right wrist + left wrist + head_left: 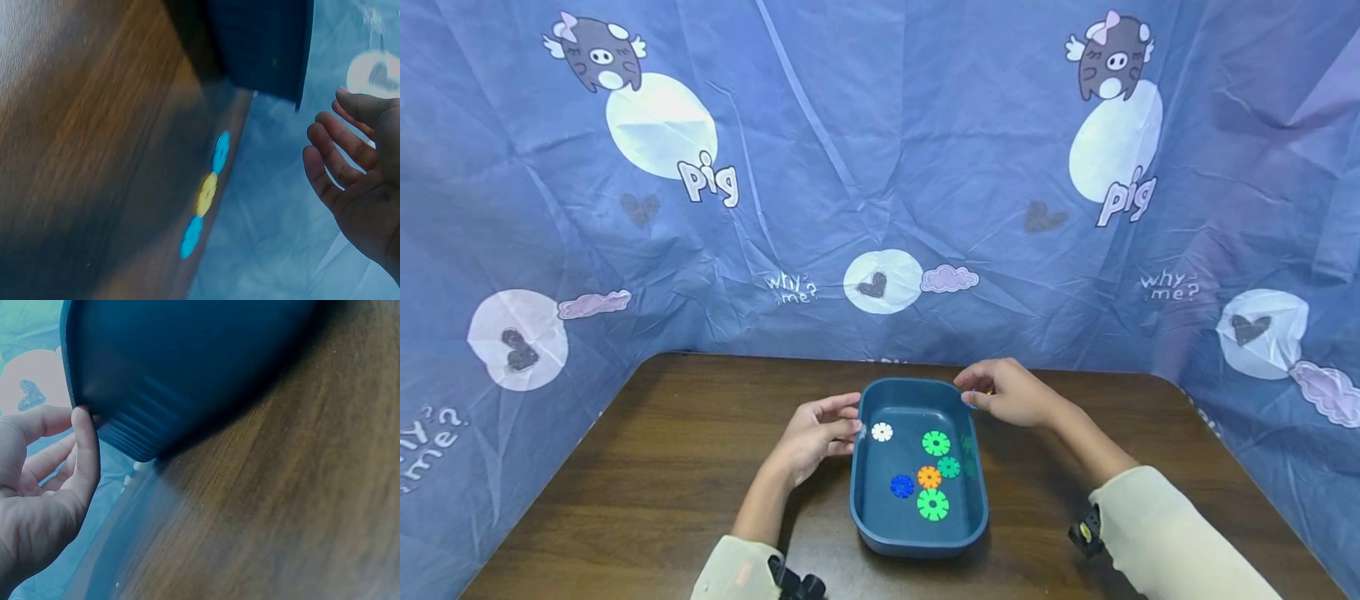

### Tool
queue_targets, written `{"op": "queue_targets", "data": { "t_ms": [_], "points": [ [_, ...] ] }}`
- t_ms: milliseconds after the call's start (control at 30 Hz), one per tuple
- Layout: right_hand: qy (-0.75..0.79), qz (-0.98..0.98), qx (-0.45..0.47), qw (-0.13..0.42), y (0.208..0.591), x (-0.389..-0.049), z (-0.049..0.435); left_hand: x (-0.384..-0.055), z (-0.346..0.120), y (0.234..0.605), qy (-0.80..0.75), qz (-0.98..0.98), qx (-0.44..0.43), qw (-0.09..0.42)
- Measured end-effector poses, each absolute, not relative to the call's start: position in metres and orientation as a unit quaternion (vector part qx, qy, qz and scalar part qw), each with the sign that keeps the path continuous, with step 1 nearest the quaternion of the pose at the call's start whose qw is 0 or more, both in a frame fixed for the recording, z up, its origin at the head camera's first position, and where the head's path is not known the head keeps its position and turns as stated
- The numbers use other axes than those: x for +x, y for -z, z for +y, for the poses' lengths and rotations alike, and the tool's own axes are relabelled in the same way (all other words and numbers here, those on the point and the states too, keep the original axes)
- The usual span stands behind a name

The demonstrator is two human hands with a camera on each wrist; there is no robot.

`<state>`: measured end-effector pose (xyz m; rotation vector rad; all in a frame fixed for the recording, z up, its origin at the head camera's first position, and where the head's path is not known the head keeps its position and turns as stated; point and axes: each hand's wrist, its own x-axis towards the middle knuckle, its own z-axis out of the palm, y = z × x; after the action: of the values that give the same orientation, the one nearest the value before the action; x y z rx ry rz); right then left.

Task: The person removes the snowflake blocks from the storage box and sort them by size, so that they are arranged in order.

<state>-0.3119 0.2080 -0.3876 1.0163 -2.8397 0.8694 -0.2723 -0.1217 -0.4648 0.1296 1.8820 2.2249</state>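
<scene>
A dark blue plastic bin (pixel 917 542) stands on the wooden table, with several notched snowflake discs lying flat inside. These include an orange disc (pixel 929 477), a white disc (pixel 882 432), a dark blue disc (pixel 902 486) and a light green disc (pixel 933 504). My left hand (pixel 818 435) pinches the left rim between thumb and forefinger. By the far right corner, my right hand (pixel 1011 396) has loosely bent fingers and a gap from the rim in the right wrist view. A joined strip of discs, blue, yellow (pixel 207 195) and blue, lies near the table's far edge, mostly hidden by that hand from above.
The brown wooden table (pixel 700 467) ends at a far edge just beyond the bin. Behind it hangs a blue cloth (pixel 820 108) printed with pigs and hearts. A dark strap device (pixel 1086 532) sits on each sleeve cuff.
</scene>
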Motion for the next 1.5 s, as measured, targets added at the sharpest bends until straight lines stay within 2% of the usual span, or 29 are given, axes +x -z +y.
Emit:
{"op": "queue_targets", "data": {
  "t_ms": [233, 600, 1067, 1267, 1500],
  "points": [
    [-0.234, -0.885, 0.402, -0.006, 0.382, -0.297, 0.179, -0.273, -0.120, 0.466, -0.756, 0.642, 0.050, 0.112],
    [-0.182, -0.866, 0.456, -0.095, 0.391, -0.280, 0.152, -0.272, -0.121, 0.462, -0.753, 0.645, 0.051, 0.115],
    [-0.089, -0.872, 0.430, -0.215, 0.412, -0.266, 0.133, -0.273, -0.121, 0.466, -0.759, 0.639, 0.052, 0.113],
    [-0.078, -0.874, 0.422, -0.226, 0.414, -0.269, 0.126, -0.272, -0.121, 0.466, -0.757, 0.642, 0.052, 0.113],
    [-0.082, -0.873, 0.436, -0.203, 0.418, -0.273, 0.118, -0.272, -0.122, 0.466, -0.757, 0.642, 0.052, 0.112]
  ]
}}
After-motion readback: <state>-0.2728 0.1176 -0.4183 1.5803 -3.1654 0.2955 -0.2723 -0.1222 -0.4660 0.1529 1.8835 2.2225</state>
